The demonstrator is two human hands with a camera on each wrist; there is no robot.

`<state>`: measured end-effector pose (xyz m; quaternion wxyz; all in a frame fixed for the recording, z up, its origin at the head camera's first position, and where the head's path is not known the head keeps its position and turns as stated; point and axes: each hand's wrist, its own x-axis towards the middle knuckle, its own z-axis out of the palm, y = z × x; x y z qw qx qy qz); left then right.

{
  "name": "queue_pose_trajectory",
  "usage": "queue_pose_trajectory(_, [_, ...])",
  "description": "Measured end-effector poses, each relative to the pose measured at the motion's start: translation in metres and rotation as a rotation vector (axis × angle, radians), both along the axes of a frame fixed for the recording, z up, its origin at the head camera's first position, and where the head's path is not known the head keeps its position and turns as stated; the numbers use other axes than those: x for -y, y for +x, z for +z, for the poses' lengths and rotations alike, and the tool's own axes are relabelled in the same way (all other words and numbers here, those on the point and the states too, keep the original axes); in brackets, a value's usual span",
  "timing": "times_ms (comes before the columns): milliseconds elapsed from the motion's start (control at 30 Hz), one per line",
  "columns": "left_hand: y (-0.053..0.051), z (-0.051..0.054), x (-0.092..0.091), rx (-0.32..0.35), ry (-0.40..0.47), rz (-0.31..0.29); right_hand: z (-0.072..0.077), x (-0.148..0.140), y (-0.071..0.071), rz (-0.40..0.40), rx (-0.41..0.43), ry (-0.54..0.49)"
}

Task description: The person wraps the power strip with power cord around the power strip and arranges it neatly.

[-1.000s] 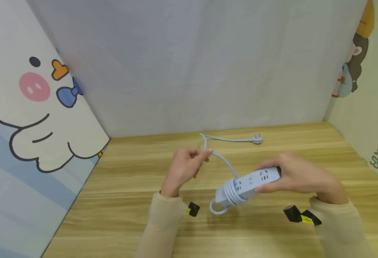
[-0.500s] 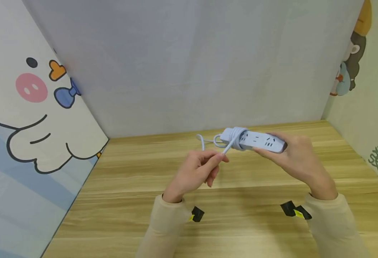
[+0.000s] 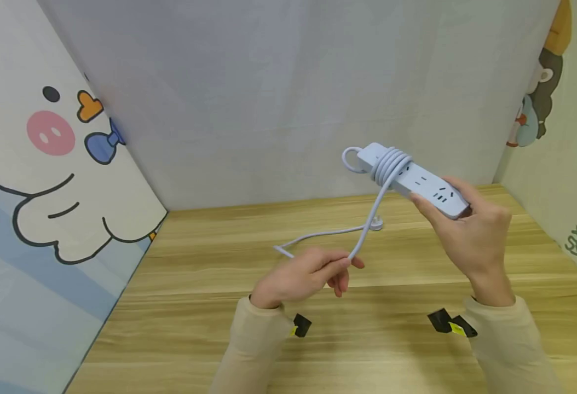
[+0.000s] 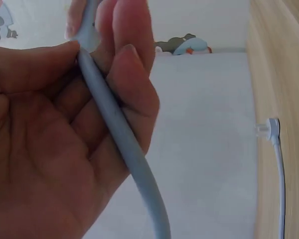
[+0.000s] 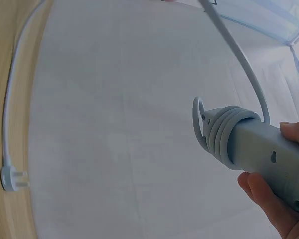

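In my right hand [image 3: 475, 235] I grip the socket end of a white power strip [image 3: 428, 186], raised above the table and tilted with its far end up and to the left. Several turns of its cord [image 3: 389, 166] are wound round that far end, and a small loop sticks out beyond it. From the coil the cord runs down taut to my left hand [image 3: 313, 276], where thumb and fingers pinch it. The left wrist view shows the cord [image 4: 122, 132] crossing the palm. Past that hand the cord lies on the table and ends in a plug [image 3: 376, 223].
A wood-grain table [image 3: 195, 328] lies beneath both hands. Behind it hangs a pale cloth backdrop [image 3: 269, 109]. Panels with cartoon prints stand at the left [image 3: 47, 219] and right [image 3: 554, 191].
The power strip has risen and moved farther back, its coiled end turning upward. My left hand has moved right and slightly down with the cord. The plug's end of the cord has shifted left.
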<state>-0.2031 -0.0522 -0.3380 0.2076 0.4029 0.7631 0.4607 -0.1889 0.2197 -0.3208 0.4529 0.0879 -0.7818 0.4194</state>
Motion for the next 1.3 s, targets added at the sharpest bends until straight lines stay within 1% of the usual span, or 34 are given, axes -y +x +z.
queue_pose_trajectory(33, [0.000,-0.001,0.000,-0.010,-0.021,-0.003,0.001,-0.001,0.001,-0.002,-0.005,-0.023])
queue_pose_trajectory(133, [-0.003,-0.004,0.000,-0.059,-0.083,0.020,0.003,-0.002,0.003,0.011,-0.012,-0.074])
queue_pose_trajectory(233, [-0.008,-0.009,0.002,-0.109,-0.120,0.081,0.004,-0.001,0.005,0.053,-0.008,-0.109])
queue_pose_trajectory(300, [-0.011,-0.012,0.003,-0.120,-0.122,0.123,0.005,0.001,0.007,0.087,0.004,-0.128])
queue_pose_trajectory(367, [-0.013,-0.014,0.003,-0.113,-0.120,0.165,0.007,0.002,0.009,0.125,0.026,-0.153])
queue_pose_trajectory(433, [-0.015,-0.017,0.003,-0.090,-0.119,0.206,0.009,0.005,0.011,0.163,0.055,-0.183])
queue_pose_trajectory(500, [-0.016,-0.018,0.003,-0.053,-0.115,0.236,0.011,0.008,0.013,0.223,0.084,-0.225])
queue_pose_trajectory(567, [-0.016,-0.018,0.003,-0.016,-0.105,0.253,0.012,0.010,0.015,0.311,0.107,-0.287])
queue_pose_trajectory(633, [-0.017,-0.019,0.002,0.013,-0.090,0.259,0.013,0.012,0.017,0.390,0.120,-0.326])
queue_pose_trajectory(733, [-0.018,-0.018,0.002,0.061,-0.077,0.271,0.013,0.012,0.019,0.562,0.128,-0.409])
queue_pose_trajectory(867, [-0.019,-0.017,0.003,0.118,-0.048,0.304,0.012,0.008,0.018,0.800,0.128,-0.495])
queue_pose_trajectory(933, [-0.020,-0.017,0.003,0.124,-0.019,0.320,0.011,0.005,0.018,0.865,0.151,-0.506])
queue_pose_trajectory(967, [-0.020,-0.018,0.003,0.116,-0.003,0.326,0.010,0.004,0.018,0.905,0.164,-0.507])
queue_pose_trajectory(1000, [-0.021,-0.018,0.004,0.103,0.015,0.330,0.009,0.003,0.018,0.923,0.184,-0.498])
queue_pose_trajectory(1067, [-0.023,-0.020,0.006,0.071,0.064,0.335,0.008,-0.001,0.018,0.946,0.249,-0.446])
queue_pose_trajectory(1133, [-0.025,-0.021,0.010,0.041,0.101,0.368,0.005,-0.007,0.017,0.981,0.318,-0.381])
queue_pose_trajectory(1167, [-0.025,-0.021,0.012,0.040,0.115,0.401,0.004,-0.011,0.017,0.995,0.350,-0.331])
queue_pose_trajectory(1233, [-0.026,-0.021,0.016,0.030,0.133,0.457,0.003,-0.018,0.017,0.989,0.425,-0.193])
queue_pose_trajectory(1300, [-0.025,-0.020,0.019,0.050,0.139,0.512,0.003,-0.026,0.017,0.984,0.475,-0.049])
